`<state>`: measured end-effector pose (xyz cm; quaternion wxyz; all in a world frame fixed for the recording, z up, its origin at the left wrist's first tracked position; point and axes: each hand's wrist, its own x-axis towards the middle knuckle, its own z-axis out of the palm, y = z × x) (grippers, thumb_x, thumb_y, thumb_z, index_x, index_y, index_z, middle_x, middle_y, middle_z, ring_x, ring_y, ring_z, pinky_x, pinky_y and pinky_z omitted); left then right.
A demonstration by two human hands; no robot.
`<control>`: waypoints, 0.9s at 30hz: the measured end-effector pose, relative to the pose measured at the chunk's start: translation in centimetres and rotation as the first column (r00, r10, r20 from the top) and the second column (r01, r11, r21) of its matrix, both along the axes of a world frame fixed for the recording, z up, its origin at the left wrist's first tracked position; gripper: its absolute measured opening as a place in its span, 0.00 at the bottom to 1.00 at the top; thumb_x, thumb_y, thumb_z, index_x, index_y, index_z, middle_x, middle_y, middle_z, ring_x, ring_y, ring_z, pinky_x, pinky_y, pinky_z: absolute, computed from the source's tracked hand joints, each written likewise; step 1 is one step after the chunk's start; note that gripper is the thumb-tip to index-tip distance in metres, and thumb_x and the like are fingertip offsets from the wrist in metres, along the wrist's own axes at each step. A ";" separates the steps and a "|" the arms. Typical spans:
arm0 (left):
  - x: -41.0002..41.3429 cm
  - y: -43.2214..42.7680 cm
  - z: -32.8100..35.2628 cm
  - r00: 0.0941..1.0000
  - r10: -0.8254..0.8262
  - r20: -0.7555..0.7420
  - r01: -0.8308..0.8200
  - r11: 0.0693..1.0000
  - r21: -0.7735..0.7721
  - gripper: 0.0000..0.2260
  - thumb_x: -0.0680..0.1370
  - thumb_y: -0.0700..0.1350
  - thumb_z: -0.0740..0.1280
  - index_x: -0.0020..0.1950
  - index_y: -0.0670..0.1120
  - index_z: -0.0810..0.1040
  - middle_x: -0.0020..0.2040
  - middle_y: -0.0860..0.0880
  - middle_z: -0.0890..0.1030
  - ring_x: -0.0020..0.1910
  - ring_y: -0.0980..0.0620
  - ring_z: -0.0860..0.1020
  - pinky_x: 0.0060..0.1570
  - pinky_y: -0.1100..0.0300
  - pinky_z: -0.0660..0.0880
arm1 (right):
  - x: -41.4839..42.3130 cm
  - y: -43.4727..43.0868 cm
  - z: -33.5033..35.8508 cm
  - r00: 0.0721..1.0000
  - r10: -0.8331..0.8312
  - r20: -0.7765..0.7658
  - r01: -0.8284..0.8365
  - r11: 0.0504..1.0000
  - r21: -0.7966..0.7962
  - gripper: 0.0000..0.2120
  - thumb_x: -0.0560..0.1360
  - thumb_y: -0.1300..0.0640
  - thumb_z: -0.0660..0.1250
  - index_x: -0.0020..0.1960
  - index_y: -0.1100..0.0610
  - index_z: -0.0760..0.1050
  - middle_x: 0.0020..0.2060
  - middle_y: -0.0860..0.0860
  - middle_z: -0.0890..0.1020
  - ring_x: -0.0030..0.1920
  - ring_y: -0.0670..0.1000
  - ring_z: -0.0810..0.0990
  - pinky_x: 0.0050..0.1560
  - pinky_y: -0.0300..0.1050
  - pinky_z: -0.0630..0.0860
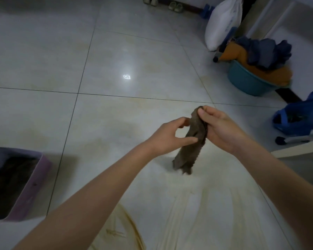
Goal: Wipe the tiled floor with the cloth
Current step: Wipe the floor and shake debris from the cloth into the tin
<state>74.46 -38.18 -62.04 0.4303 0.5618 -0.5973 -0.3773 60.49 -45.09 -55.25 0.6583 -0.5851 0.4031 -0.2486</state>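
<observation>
Your right hand (219, 129) pinches the top of the cloth (191, 141) and your left hand (171, 137) pinches its middle as it hangs bunched at 4 o'clock over the tiled floor (116, 60), so wiping now would likely smear with a wad.

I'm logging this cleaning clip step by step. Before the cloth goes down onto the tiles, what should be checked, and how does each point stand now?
1. Grip on the cloth: ok; left hand and right hand both pinch it.
2. Cloth opened flat for wiping: not ok; it hangs bunched in a long roll.
3. Cloth on the tiled floor: not ok; it appears held above it.
4. Path ahead: ok; bare tiles, with the purple bin at left and the teal basin at right, both off to the side.
5. Cloth damp: cannot tell.
</observation>
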 end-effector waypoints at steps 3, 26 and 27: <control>0.1 0.1 0.2 0.996 -0.036 -0.086 0.038 0.999 0.024 0.09 0.74 0.50 0.73 0.50 0.55 0.74 0.42 0.56 0.80 0.43 0.57 0.79 0.45 0.64 0.74 | -0.8 0.3 0.1 0.999 0.028 0.022 -0.029 1.000 0.012 0.07 0.79 0.58 0.61 0.48 0.61 0.76 0.36 0.49 0.82 0.41 0.46 0.82 0.45 0.39 0.81; 12.5 2.7 -3.0 0.897 0.384 0.220 -0.406 0.912 0.059 0.01 0.77 0.44 0.70 0.48 0.48 0.81 0.44 0.50 0.82 0.48 0.50 0.80 0.56 0.54 0.76 | 0.3 -4.9 -3.1 0.909 -0.417 -0.004 0.417 0.909 -0.010 0.10 0.81 0.54 0.61 0.55 0.57 0.78 0.53 0.53 0.82 0.57 0.52 0.79 0.60 0.48 0.77; 12.9 2.1 -2.0 0.881 0.420 0.217 -0.432 0.902 0.008 0.01 0.77 0.44 0.70 0.46 0.49 0.81 0.42 0.52 0.82 0.46 0.52 0.80 0.54 0.57 0.76 | 0.5 -5.6 -3.0 0.899 -0.437 0.014 0.438 0.899 -0.006 0.12 0.81 0.54 0.61 0.59 0.58 0.77 0.56 0.53 0.81 0.58 0.52 0.79 0.63 0.50 0.75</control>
